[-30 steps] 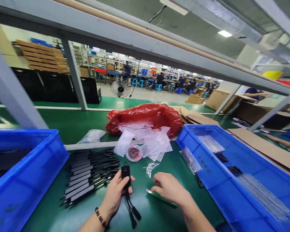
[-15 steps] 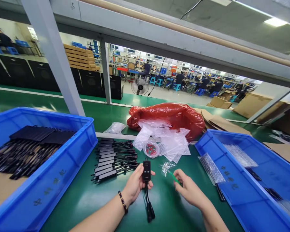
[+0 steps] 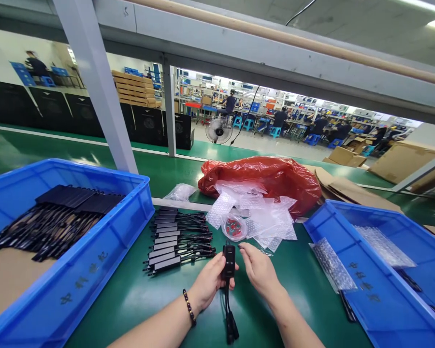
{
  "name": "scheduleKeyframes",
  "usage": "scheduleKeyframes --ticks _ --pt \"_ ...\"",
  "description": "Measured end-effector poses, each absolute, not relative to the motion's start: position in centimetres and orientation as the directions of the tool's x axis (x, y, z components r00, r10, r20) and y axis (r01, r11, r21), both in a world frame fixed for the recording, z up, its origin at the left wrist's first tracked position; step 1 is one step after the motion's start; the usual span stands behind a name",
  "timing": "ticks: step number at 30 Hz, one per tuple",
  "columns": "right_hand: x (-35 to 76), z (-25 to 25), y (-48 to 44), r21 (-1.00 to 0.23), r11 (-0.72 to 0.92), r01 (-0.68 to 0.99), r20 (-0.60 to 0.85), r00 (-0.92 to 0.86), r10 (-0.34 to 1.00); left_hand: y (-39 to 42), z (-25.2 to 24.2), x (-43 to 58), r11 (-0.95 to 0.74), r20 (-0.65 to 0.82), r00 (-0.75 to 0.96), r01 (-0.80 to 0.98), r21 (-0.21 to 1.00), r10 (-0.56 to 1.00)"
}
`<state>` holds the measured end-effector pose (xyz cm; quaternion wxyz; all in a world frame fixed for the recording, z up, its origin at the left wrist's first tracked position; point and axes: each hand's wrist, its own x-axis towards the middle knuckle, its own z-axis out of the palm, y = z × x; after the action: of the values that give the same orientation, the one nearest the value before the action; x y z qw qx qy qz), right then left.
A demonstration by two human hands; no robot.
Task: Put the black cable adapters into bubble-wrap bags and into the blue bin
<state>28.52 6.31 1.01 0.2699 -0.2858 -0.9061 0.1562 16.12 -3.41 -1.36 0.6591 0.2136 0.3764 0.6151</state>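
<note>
My left hand grips a small black device box upright, its fingers wrapped behind it. Two short black cables with plug ends hang from the bottom of the box. My right hand is just right of the box's top, thumb and fingers pinched together; a tiny dark bit shows at the fingertips, too small to name. Behind that hand, a scrap of clear plastic is mostly hidden. To the left, several similar black boxes with cables lie in a row. A round dish of small red parts sits beyond.
A blue bin with black cabled units stands left. Another blue bin stands right, a bubble-wrapped packet leaning against it. Bubble bags spill from a red plastic bag. A metal post rises behind.
My right hand has moved left to the box's top; the green stick it held no longer shows. My left hand still holds the box. The camera view has shifted slightly left.
</note>
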Motion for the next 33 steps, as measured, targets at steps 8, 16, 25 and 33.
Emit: scheduleKeyframes --ticks 8,16,25,33 --pt "28.17 0.34 6.21 -0.312 0.801 0.511 0.395 -0.697 0.599 -3.18 -1.83 15.99 0.15 -0.212 -0.019 -0.649 0.746 0.977" --pt "28.1 0.02 6.09 -0.29 0.81 0.51 0.432 -0.685 0.586 -3.27 -1.61 16.02 0.153 -0.204 -0.01 -0.628 0.763 0.979" --pt "27.95 0.33 5.94 -0.391 0.753 0.529 0.321 -0.688 0.65 -3.35 -1.4 16.06 0.155 -0.203 -0.01 -0.614 0.774 0.979" --pt "27.82 0.85 6.13 -0.637 0.572 0.517 0.098 -0.681 0.726 -3.27 -1.64 16.1 0.16 -0.198 0.005 -0.61 0.776 0.98"
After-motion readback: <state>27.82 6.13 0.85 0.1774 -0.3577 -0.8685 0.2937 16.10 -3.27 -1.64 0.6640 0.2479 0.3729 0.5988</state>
